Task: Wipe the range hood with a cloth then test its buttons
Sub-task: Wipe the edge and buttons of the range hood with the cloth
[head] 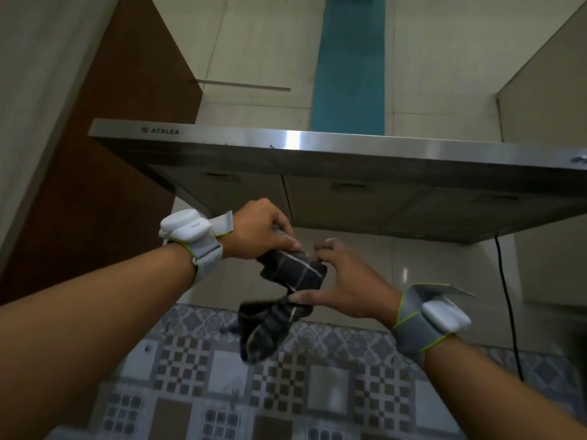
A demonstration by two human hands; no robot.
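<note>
A: Your left hand [260,228] is curled round the upper end of the dark checked cloth [298,271], with your knuckles turned up toward the hood.

B: Your right hand [346,277] pinches the same cloth just beside it, thumb underneath and fingertips on top. So you grip it with both hands.

A: The cloth is bunched into a roll between your hands. Its loose end hangs below your right thumb.

B: Each of your wrists carries a grey strap with a white device, the left one [187,228] on top of the wrist and the right one [444,315] on its outer side.

A: You hold the cloth in the air below the range hood [317,144], apart from its steel front strip.

B: That strip reads AZALEA [164,131] near its left end. The filter panels [355,201] sit dark on the underside above your hands.

A: A black cable [508,306] drops down the wall to your right, from under the hood's far corner.

B: A brown cabinet panel [104,185] stands to your left. A blue tile strip [349,65] runs up the wall above the hood, and patterned tiles [286,392] spread below your arms.
</note>
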